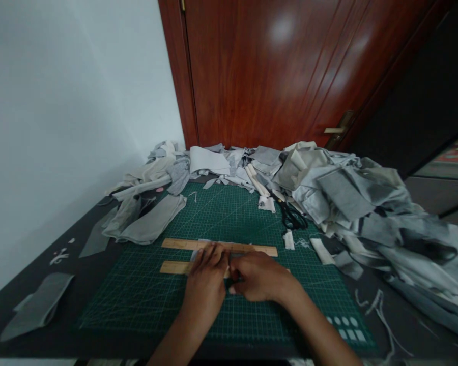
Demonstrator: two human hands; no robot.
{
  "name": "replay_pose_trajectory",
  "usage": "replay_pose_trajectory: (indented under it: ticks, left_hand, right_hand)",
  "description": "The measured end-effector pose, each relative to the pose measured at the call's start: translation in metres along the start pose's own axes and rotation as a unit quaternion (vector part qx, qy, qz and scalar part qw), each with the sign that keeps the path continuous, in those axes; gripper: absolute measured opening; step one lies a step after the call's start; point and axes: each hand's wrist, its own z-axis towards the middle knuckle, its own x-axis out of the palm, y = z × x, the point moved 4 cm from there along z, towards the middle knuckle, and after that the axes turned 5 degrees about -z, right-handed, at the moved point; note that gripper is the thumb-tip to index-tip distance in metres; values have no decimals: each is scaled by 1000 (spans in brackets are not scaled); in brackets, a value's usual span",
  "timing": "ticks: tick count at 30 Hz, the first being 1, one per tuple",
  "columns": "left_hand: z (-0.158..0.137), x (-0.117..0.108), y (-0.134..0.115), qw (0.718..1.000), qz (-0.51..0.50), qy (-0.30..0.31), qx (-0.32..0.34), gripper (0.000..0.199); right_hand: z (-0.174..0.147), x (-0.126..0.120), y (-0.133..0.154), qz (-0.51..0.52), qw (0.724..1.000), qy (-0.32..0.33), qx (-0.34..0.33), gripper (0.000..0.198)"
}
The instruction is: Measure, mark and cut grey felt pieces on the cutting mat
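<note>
Two wooden rulers lie crosswise on a green cutting mat, a far ruler and a near ruler. A pale piece of cloth shows between and under them, mostly covered. My left hand presses down across the rulers and cloth with its fingers stretched forward. Right beside it, my right hand is closed, its fingers curled inward over the near ruler. Whatever those fingers grip is hidden.
Heaped grey and cream fabric scraps line the back and right of the dark table. Black-handled scissors lie at the heap's edge. Folded cloth rests at the mat's left, another grey piece nearer. Loose white strips lie right.
</note>
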Motion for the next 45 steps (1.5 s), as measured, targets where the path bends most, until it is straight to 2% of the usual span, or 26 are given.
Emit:
replay_pose_trajectory:
  ticks: [11, 15, 18, 21, 24, 27, 29, 38, 45]
  left_hand:
    - [2, -4, -2, 1000, -14, 13, -2, 60]
    - [0, -1, 1, 1000, -15, 16, -3, 57]
    - [-1, 0, 1, 1000, -6, 6, 6, 58]
    - [-1, -2, -1, 1000, -2, 0, 15, 59]
    - [-1, -3, -1, 1000, -3, -3, 12, 56]
    - [-1, -1, 0, 1000, -2, -10, 8, 54]
    - [-1, 0, 1, 1000, -1, -10, 9, 54]
    - [0, -1, 1, 1000, -14, 4, -2, 55]
    - [2, -4, -1, 1000, -23, -2, -7, 54]
  right_hand:
    - [1, 0, -2, 2, 1000, -6, -7, 20]
    - [0, -3, -4, 93, 994, 2, -54, 18]
    - [4, -10, -14, 229, 969, -27, -89, 21]
    - [16, -22, -45, 330, 930, -155, -46, 34]
    - [30, -24, -86, 451, 853, -262, 22, 46]
    - [42, -17, -122, 567, 758, -315, 72, 52]
    - [47, -11, -137, 588, 735, -326, 87, 52]
    - [54, -3, -155, 622, 707, -310, 132, 42]
    - [59, -11, -156, 617, 717, -259, 194, 19]
